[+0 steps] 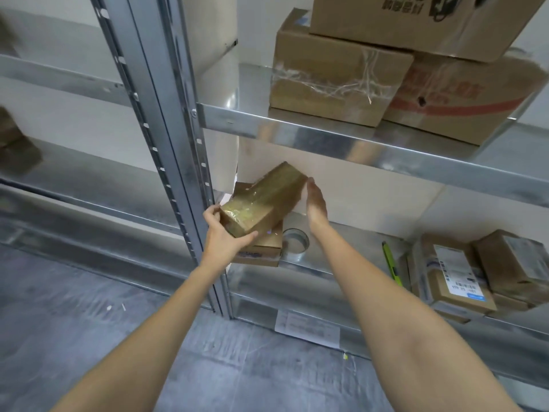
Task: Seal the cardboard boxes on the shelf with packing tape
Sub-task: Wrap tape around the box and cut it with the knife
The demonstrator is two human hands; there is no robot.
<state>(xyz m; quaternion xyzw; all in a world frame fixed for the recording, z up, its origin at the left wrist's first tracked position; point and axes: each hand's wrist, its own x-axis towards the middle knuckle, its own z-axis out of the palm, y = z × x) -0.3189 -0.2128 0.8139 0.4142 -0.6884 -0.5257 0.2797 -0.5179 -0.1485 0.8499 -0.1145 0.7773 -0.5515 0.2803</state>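
Observation:
A small oblong cardboard box (264, 200), shiny with clear tape, lies tilted on top of another flat box (261, 248) at the left end of the middle shelf (350, 248). My left hand (225, 236) grips its near end, thumb on one side and fingers curled under the other. With straight fingers, my right hand (316, 203) lies flat against the box's far right side. A roll of clear packing tape (294, 240) lies on the shelf just right of the lower box.
A green utility knife (391, 264) lies on the same shelf, with several labelled parcels (454, 278) to its right. Larger taped boxes (335, 81) are stacked on the upper shelf. A metal upright (178, 162) stands left of my hands. A paper sheet (307, 325) lies below.

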